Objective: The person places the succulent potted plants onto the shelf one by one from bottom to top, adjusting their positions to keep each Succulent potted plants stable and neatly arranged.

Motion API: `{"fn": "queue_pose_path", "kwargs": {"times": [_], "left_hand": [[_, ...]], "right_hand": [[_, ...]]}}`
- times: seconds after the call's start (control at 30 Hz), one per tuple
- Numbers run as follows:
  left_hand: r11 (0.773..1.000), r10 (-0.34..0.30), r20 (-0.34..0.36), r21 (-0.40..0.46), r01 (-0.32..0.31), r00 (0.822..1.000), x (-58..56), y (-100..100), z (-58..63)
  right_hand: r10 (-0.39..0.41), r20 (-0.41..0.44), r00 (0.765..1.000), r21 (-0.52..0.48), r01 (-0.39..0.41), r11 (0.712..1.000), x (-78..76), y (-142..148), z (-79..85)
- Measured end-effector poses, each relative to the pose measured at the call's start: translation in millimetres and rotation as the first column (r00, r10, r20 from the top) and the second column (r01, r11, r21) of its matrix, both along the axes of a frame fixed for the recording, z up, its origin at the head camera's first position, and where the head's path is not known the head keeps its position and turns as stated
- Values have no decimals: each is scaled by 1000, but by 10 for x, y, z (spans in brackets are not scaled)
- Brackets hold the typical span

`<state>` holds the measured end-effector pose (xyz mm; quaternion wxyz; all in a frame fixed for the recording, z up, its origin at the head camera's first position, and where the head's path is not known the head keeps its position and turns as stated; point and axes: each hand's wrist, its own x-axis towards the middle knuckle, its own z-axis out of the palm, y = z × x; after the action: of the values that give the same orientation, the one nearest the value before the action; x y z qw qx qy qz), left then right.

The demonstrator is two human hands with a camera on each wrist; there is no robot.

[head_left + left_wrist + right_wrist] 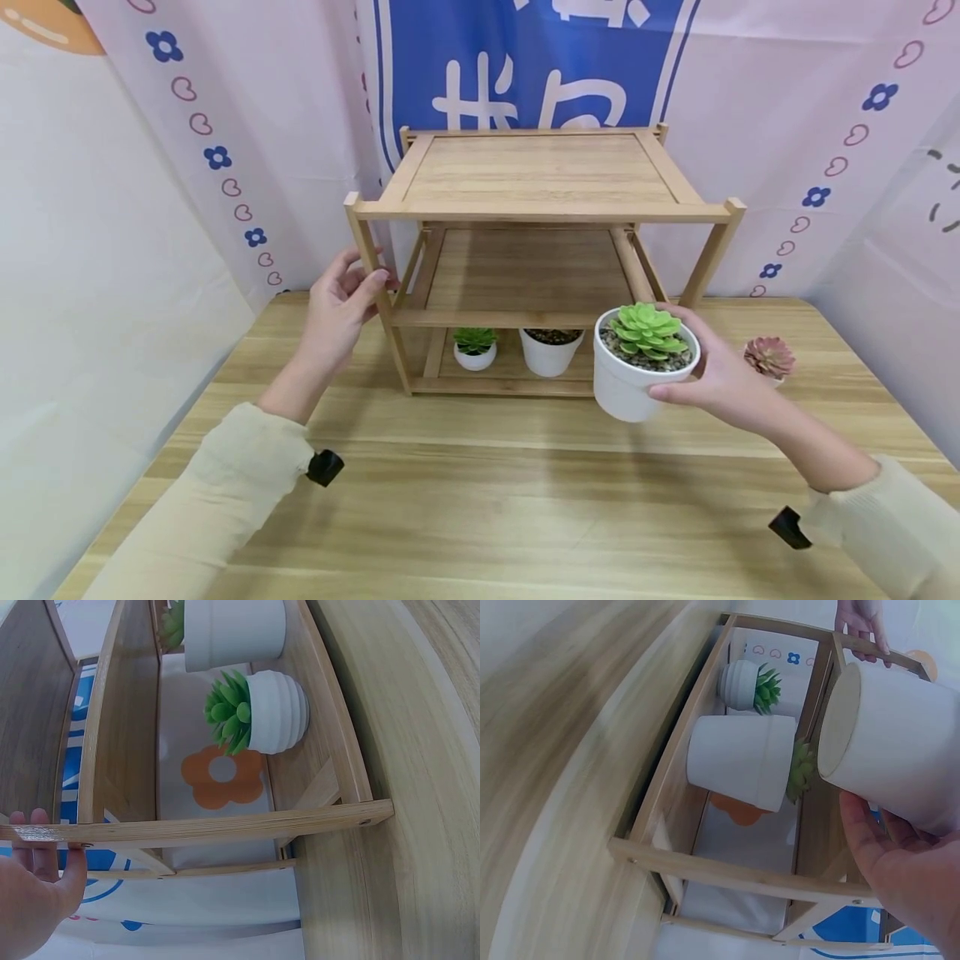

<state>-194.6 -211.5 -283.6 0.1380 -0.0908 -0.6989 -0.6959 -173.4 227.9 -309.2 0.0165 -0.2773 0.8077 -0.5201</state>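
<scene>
My right hand (723, 375) grips a white pot (626, 383) holding a light green succulent (649, 330). Thumb and fingers wrap its right side, in front of the wooden shelf rack (495, 318), near middle-board height. My left hand (337, 308) holds the rack's front left post (365, 242), thumb in front. On the bottom board stand a small ribbed white pot (277, 712) with a spiky green succulent (229, 711) at the left and a larger white pot (739, 759) beside it. The middle board partly hides the larger pot's plant in the head view.
A reddish-pink succulent (770, 357) in a small white pot is on the wooden table (480, 500), right of the rack and partly behind my right hand. Behind the rack hangs a printed cloth (750, 100) with a blue panel. The rack's top board (525, 171) overhangs the lower ones.
</scene>
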Motion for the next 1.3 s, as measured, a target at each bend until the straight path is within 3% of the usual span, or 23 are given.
{"fn": "queue_pose_path", "kwargs": {"times": [0.37,0.67,1.0,1.3], "left_hand": [[1000,6,-26,11,-6,1000,-23,-4,-5],[1000,11,-25,5,-11,1000,-15,-21,-3],[1000,-3,-8,5,3,1000,11,-32,-16],[1000,-5,-6,-14,5,1000,7,-26,-18]], "right_hand": [[-17,0,1000,38,17,999,-57,-168,118],[32,22,999,-40,-31,999,-112,-292,168],[12,-3,1000,-24,-12,1000,-159,-420,231],[47,8,999,-91,-46,995,-213,-551,328]]}}
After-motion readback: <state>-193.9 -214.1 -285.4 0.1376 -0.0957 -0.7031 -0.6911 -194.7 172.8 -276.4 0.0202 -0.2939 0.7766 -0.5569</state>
